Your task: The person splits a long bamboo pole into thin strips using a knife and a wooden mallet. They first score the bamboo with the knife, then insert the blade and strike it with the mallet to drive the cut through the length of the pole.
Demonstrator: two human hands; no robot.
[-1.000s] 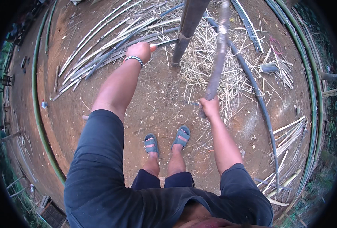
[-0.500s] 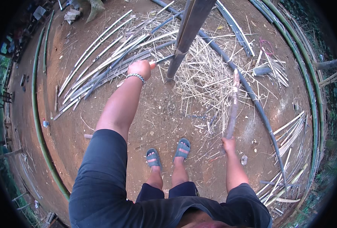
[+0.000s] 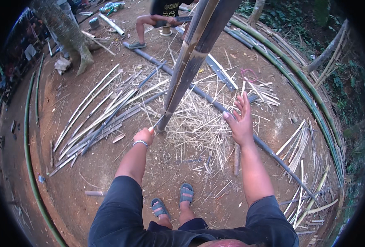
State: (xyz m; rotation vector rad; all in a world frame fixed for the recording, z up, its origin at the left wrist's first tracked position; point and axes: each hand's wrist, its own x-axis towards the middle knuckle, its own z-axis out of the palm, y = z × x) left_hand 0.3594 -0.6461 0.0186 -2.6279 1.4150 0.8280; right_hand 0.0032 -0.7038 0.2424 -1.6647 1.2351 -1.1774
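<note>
A dark bamboo pole [image 3: 186, 61] rises steeply from the ground in front of me, with a long split running along it. My left hand [image 3: 143, 136] is closed round the handle of a knife [image 3: 151, 129] whose blade meets the pole near its lower end; how deep it sits is hidden. To the right of the pole my right hand [image 3: 242, 123] is raised with its fingers spread and nothing in it. Below that hand a short wooden stick [image 3: 236, 159] lies on the ground, partly covered by my forearm.
Pale bamboo shavings [image 3: 203, 131] heap behind the pole. Split strips [image 3: 104, 111] lie to the left, and a long dark pole [image 3: 215, 105] crosses the ground. Another person [image 3: 162, 20] sits at the far side holding a blade. A tree trunk [image 3: 63, 29] stands far left.
My right hand has let go of the stick, which is now on the ground, and has risen open. My left hand with the knife is lower on the pole. The view has tilted up.
</note>
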